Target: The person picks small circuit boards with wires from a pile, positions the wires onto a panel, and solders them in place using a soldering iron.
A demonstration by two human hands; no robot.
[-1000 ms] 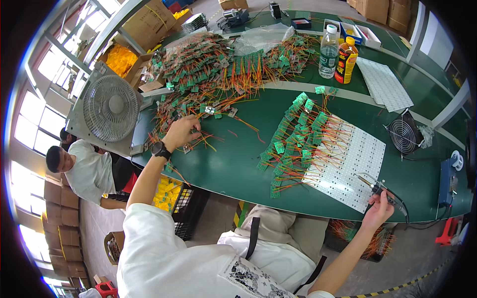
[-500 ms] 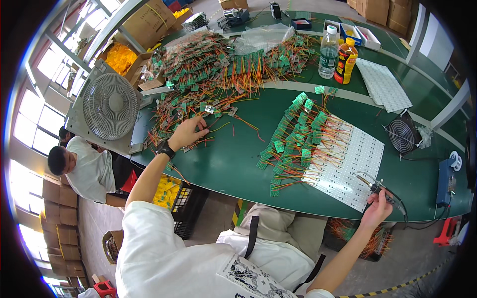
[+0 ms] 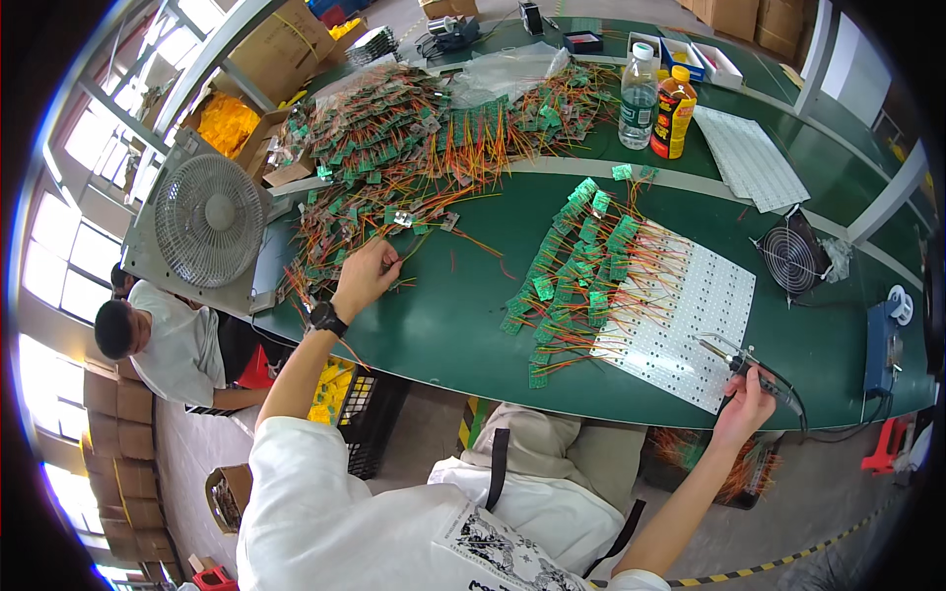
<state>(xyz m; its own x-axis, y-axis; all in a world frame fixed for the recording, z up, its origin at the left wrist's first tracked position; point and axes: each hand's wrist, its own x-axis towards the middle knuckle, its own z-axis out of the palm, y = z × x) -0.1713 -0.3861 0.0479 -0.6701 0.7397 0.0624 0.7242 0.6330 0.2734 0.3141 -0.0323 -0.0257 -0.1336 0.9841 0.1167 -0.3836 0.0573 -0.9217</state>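
Note:
My right hand (image 3: 745, 409) grips a soldering iron (image 3: 754, 370) with a thin metal guide beside its tip and a black cable trailing from it. The tip is over the lower right part of a white perforated panel (image 3: 690, 305). Overlapping its left side, rows of small green circuit boards (image 3: 567, 271) lie with red and yellow wires pointing right. My left hand (image 3: 365, 279), a black watch at the wrist, is at the near edge of a heap of wired boards (image 3: 365, 212). Its thumb and fingers are drawn together near a wire; what they pinch is too small to make out.
A fan (image 3: 210, 219) stands at the left, near a seated person (image 3: 182, 340). Far right are a water bottle (image 3: 638, 97), an orange-labelled drink bottle (image 3: 674, 113), more white panels (image 3: 751, 156), a small black fan (image 3: 791, 258) and a blue soldering station (image 3: 883, 345).
My left hand has shifted slightly, and its fingers have closed from a spread pose. My right hand keeps the soldering iron over the panel. The whole view has shifted a little.

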